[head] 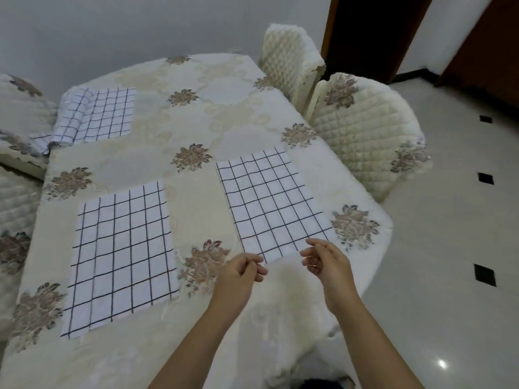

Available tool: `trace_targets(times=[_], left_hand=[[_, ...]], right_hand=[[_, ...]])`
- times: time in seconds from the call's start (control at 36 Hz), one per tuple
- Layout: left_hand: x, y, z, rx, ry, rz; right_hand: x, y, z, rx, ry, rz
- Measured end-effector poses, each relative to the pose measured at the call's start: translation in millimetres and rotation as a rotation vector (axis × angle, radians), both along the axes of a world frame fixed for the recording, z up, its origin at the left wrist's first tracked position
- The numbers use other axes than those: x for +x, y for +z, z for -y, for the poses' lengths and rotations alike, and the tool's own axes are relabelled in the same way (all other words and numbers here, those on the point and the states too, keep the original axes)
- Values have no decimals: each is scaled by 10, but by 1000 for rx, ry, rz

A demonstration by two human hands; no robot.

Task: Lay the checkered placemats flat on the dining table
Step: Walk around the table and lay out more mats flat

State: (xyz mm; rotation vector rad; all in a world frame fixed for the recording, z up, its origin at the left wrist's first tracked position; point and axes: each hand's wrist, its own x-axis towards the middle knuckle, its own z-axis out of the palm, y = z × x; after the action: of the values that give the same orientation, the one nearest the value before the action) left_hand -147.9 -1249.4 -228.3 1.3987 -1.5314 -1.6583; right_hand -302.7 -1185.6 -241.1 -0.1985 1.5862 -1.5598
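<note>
The left hand (241, 272) was seen with its fingers curled inward at the near corner of a white rectangular cloth placemat with a black grid (269, 203); whether that corner was pinched could not be told. The right hand (323, 261), held just to the right of the left one and apart from it, was seen with fingers loosely bent and nothing gripped, its fingertips at the same placemat's near edge. That placemat was laid flat directly beyond both hands on a dining table (196, 119), which was covered by a cream cloth embroidered with brown flowers. A second white black-checked placemat (120, 254) was laid flat to the left of the left hand, apart from the first. A third checked placemat (106, 113) was found far beyond and to the left of the hands, at the table's edge; its right part was spread flat, while its left part was bunched into a roll and draped over the edge. Beyond and to the right of the right hand, two cream quilted chairs (365, 130) were set against the table. Pale glossy floor tiles (449, 248) with small black insets were seen further right.
</note>
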Motion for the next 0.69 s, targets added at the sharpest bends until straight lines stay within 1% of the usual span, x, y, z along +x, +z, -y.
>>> trace_targets(times=[0.03,0.08,0.31,0.44,0.61,0.69], left_hand=[[-264,16,-149,11,-25,0],[-439,35,-228,11,-50,5],[-1875,168,-940,56,-233,-42],[-2535,223,-1274,84,-326,-59],[-3140,193,-1237,82,-377,-36],[-3430,190,-1098,53,-349,-54]], right_hand=[[-244,5,-196,4,-23,-3],[-417,21,-320,19,-43,-23],[-1718,197,-1294,20,-133,-158],[-2257,268,-1729,17,-242,-160],[-2745,244,-1954,2,-350,-136],[-3001,238,-1953,10,-388,-131]])
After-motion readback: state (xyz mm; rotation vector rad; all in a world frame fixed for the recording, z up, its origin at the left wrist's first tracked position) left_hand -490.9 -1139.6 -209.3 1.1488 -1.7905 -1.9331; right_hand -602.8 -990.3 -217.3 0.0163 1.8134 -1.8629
